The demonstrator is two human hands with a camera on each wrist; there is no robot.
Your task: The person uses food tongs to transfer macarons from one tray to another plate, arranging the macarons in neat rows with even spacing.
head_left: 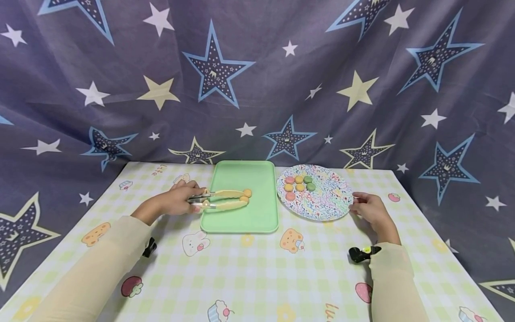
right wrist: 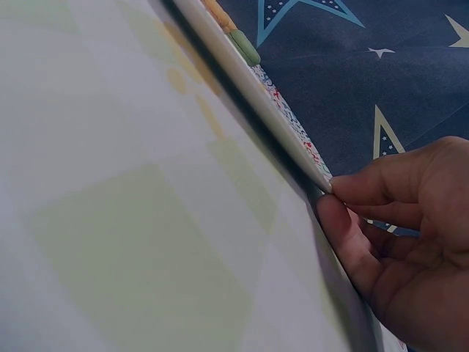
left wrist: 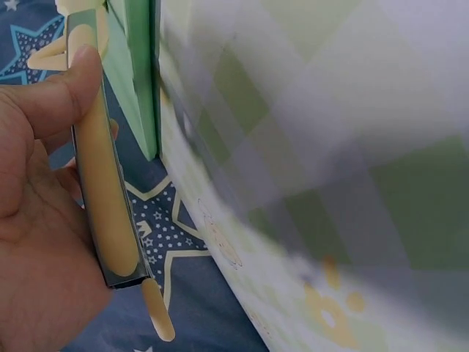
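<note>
My left hand (head_left: 179,199) grips a pair of tongs (head_left: 227,205) with cream-yellow arms and metal parts; the left wrist view shows the thumb along the yellow tongs handle (left wrist: 106,176). The tong tips reach over the light green tray (head_left: 237,172) to an orange-yellow macaron (head_left: 247,192); whether they clasp it I cannot tell. On the right, my right hand (head_left: 372,210) pinches the rim of a round speckled plate (head_left: 322,205), thumb and finger meeting at the plate edge (right wrist: 297,150) in the right wrist view. Pink macarons (head_left: 290,196), yellow macarons (head_left: 300,188) and green macarons (head_left: 310,187) lie on the plate's left part.
A pale checked tablecloth (head_left: 249,277) with cartoon prints covers the table. The tray and plate stand side by side near its back edge. Behind them hangs a dark star-patterned curtain (head_left: 257,98). Black wrist cameras (head_left: 364,254) are strapped to the forearms.
</note>
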